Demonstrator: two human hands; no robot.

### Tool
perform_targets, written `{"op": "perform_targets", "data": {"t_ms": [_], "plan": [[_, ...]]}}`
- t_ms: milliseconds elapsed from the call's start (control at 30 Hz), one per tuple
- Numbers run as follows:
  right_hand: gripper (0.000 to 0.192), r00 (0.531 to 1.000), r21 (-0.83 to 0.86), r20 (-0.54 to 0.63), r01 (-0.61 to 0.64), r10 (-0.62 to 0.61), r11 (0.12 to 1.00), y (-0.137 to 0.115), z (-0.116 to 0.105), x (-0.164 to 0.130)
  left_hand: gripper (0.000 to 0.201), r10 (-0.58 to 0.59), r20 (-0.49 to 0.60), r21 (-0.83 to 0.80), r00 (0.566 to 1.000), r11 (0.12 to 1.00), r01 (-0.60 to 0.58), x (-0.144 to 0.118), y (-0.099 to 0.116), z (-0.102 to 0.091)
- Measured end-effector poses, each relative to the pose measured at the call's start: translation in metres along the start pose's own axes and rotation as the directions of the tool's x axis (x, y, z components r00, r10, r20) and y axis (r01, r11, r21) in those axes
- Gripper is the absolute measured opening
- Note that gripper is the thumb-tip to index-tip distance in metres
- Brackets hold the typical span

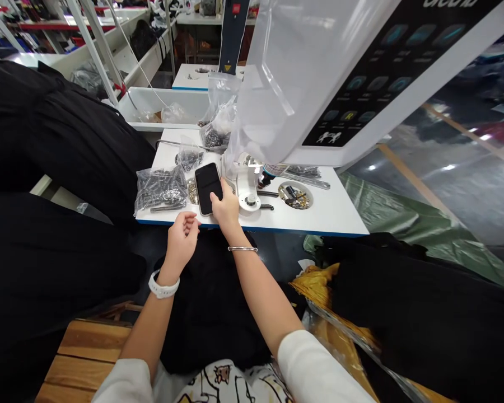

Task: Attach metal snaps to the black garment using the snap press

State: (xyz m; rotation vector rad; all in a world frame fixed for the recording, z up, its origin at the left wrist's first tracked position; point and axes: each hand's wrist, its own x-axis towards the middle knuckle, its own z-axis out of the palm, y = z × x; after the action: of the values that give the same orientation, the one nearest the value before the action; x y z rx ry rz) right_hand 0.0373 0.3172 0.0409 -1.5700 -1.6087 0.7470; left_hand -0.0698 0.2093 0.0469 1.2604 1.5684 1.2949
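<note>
Below the near edge of the bench (319,218), your left hand (182,238) hangs loosely curled, fingers half bent, holding nothing; a white watch (163,288) sits on that wrist. Your right hand (225,208) reaches over the same blue-trimmed edge, a thin bangle (242,248) at its wrist, and rests on the black phone (207,184), the thumb pressed on the dark screen near its lower right part while the fingers curl along its right side; you cannot tell whether they grip it fully. That phone lies flat, close to the near edge, left of centre. Just left of it sits a clear bag of dark screws (160,190), close by the bench's left edge. Just right of your right hand stands a white press fixture (248,193), and further right lies a round dish of small metal parts (294,196). Toward the far edge more clear bags (216,131) stand upright, with a big tilted white panel (361,84) rising above them.
</note>
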Motion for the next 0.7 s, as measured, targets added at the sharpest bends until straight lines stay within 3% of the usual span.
{"op": "perform_targets", "data": {"t_ms": [100, 167, 233, 367, 467, 600, 700], "plan": [[0.056, 0.999, 0.038, -0.017, 0.035, -0.034, 0.999, 0.005, 0.0, -0.004, 0.023, 0.049, -0.105, 0.071, 0.993, 0.997, -0.042, 0.017, 0.0, 0.014], [0.056, 0.995, 0.102, -0.046, 0.094, -0.089, 0.99, 0.009, 0.0, -0.01, 0.038, 0.067, -0.136, 0.117, 0.988, 0.992, -0.051, 0.025, 0.0, 0.023], [0.055, 0.982, 0.223, -0.087, 0.184, -0.169, 0.957, 0.015, 0.0, -0.019, 0.057, 0.074, -0.063, 0.063, 0.995, 0.996, -0.07, 0.031, 0.001, 0.031], [0.058, 0.953, 0.459, -0.128, 0.302, -0.274, 0.836, 0.027, 0.0, -0.036, 0.074, 0.156, 0.113, -0.305, 0.981, 0.945, -0.115, 0.038, -0.005, 0.039], [0.075, 0.919, 0.519, -0.013, 0.344, -0.395, 0.782, 0.031, -0.006, -0.04, 0.077, 0.17, 0.072, -0.48, 0.983, 0.869, -0.115, 0.043, -0.013, 0.039], [0.095, 0.829, 0.511, 0.216, 0.354, -0.515, 0.783, 0.031, -0.017, -0.032, 0.079, 0.187, 0.04, -0.534, 0.982, 0.834, -0.137, 0.048, -0.02, 0.034], [0.097, 0.843, 0.5, 0.262, 0.299, -0.47, 0.813, 0.03, -0.019, -0.028, 0.08, 0.2, 0.057, -0.56, 0.978, 0.818, -0.134, 0.048, -0.02, 0.033]]}}
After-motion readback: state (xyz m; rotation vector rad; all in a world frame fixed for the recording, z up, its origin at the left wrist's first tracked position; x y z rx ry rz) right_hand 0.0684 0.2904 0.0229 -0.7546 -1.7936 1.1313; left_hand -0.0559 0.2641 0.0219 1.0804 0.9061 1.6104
